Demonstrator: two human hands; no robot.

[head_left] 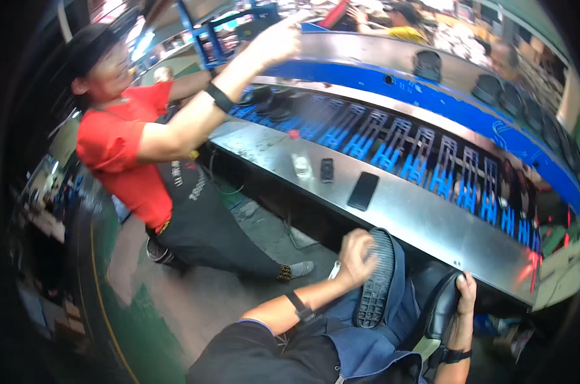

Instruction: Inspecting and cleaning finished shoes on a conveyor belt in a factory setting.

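Observation:
A black rubber shoe sole [378, 291] with a ridged tread lies tread up across my denim-covered lap. My left hand [357, 259] is at its left edge, fingers bent and smeared by motion; whether they grip it is unclear. On the right, a black shoe upper [442, 307] with a pale piece [426, 347] at its lower end stands tilted beside my knee. My right hand [466, 296] holds its far end from the right side, thumb over the edge, other fingers mostly hidden.
A metal ledge [424, 221] bears a large phone [363, 191], a small dark device [327, 170] and a red-capped bottle [301, 163]. Behind it run blue forked racks [386, 153] and a belt with black shoes [426, 66]. A red-shirted co-worker [127, 128] reaches an arm across at left.

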